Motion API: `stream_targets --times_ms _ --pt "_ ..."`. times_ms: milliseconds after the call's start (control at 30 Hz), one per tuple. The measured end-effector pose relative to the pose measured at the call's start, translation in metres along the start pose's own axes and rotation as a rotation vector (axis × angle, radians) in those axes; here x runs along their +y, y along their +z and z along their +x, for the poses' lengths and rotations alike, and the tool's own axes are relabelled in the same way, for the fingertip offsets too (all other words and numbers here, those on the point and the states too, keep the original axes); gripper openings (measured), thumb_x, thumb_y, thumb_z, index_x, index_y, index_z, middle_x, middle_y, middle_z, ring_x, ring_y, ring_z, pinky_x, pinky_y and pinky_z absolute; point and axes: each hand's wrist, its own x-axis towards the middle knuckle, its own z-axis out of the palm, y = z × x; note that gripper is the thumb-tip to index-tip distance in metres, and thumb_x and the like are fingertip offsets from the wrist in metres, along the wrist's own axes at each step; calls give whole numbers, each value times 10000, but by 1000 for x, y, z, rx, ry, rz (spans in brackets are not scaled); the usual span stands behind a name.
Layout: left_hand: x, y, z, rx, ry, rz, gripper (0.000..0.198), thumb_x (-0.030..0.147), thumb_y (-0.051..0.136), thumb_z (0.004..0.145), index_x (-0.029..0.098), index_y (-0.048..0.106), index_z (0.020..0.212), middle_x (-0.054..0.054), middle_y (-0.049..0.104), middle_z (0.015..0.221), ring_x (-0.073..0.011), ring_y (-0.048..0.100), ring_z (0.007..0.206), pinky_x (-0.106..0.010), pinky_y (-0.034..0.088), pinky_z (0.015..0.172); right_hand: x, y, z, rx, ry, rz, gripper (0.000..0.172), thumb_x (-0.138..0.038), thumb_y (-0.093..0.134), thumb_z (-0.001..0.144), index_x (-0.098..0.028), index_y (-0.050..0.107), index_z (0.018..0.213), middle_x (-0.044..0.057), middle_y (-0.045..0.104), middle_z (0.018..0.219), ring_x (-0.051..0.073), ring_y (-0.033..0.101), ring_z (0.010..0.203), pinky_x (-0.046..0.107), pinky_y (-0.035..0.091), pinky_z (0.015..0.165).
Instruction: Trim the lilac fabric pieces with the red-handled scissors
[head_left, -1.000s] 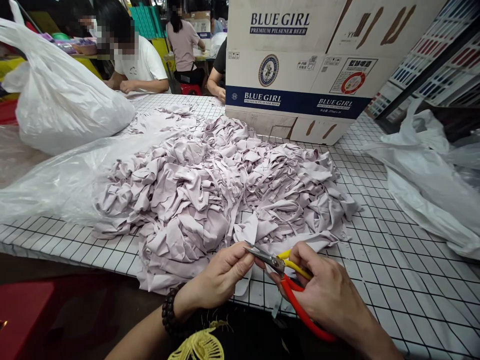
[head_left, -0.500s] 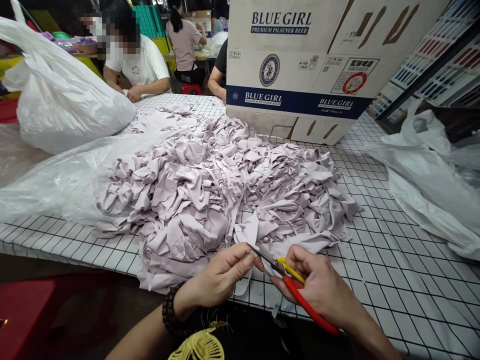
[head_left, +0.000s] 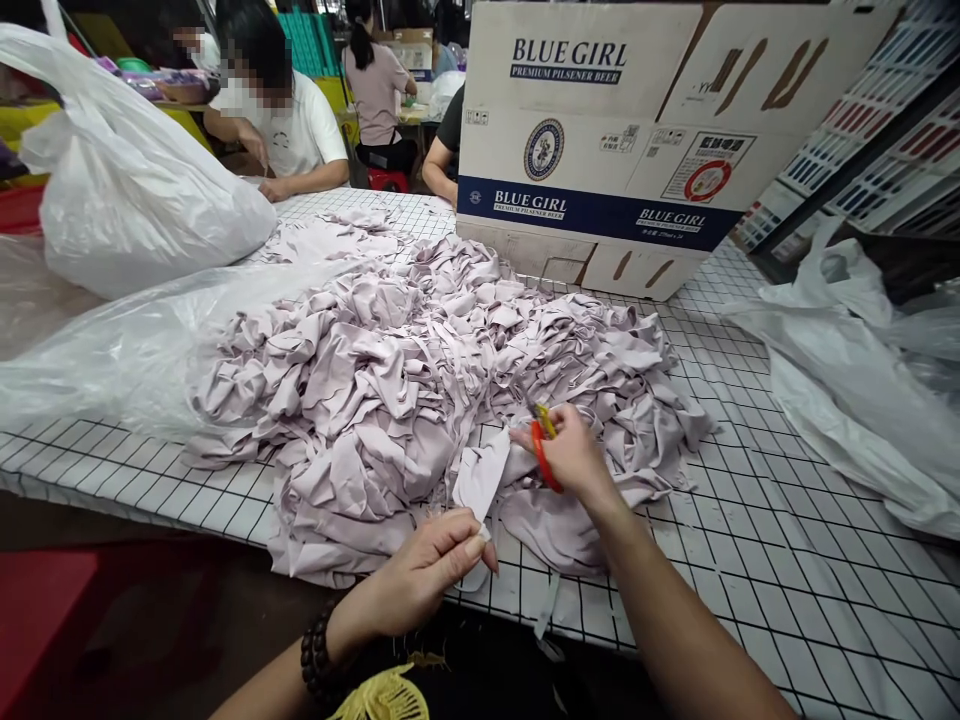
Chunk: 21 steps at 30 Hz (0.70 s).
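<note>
A large heap of pale pinkish-grey cloth pieces covers the middle of the grid-patterned table. At its near edge my left hand pinches the end of a cloth strip between thumb and fingers. Farther forward and to the right, my right hand is wrapped round scissors with red and yellow handles. Their blades point away over the heap and are partly blurred. A dark bead bracelet circles my left wrist.
Behind the heap stands a large Blue Girl carton. White plastic bags lie left and right on the grid-patterned table. Several people sit or stand beyond. A red surface is at lower left.
My right hand has moved forward with the scissors, away from my left hand. My left hand has shifted slightly down and left, and the cloth strip now stretches from it toward the heap.
</note>
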Motion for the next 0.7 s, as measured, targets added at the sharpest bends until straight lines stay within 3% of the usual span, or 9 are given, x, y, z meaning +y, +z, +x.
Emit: stream_targets --times_ms 100,233,367,500,600,700 --pt "-5 2 -9 -3 14 32 429 455 375 972 157 641 819 -24 504 781 -168 491 775 -269 364 747 -6 27 13 -14 0 -66 316 -345 611 913 -164 588 1171 75 624 1163 220 632 978 428 534 829" --pt "-5 -4 -18 44 108 9 446 453 388 970 150 659 787 -33 510 756 -164 505 740 -276 383 720 0 31 19 -36 32 -8 290 -338 577 936 -210 593 1196 82 595 1248 219 617 1027 422 532 860" --pt "24 -24 -16 210 362 -98 327 348 428 971 172 672 845 -52 550 785 -178 547 769 -295 447 723 0 -2 15 38 33 213 271 -329 604 919 -164 598 1134 58 643 1080 175 645 855 360 556 733" --pt "75 -46 2 396 642 -74 254 217 460 966 196 711 931 -78 663 1002 -188 615 920 -306 505 814 -29 -48 -3 169 -125 528 258 -300 788 680 -169 595 790 -43 570 715 89 519 556 232 463 510" --pt "103 -57 24 561 698 -117 248 234 473 970 186 713 932 -74 696 1061 -186 636 977 -319 508 903 -61 -76 -18 227 -278 696 249 -260 802 574 -193 612 720 -33 571 721 113 530 604 243 458 513" --pt "107 -66 49 620 694 -242 239 261 479 963 171 696 919 -75 707 1043 -183 659 943 -333 521 909 -85 -93 -26 298 -411 777 207 -212 804 561 -214 638 684 -21 577 750 134 537 651 266 472 549"
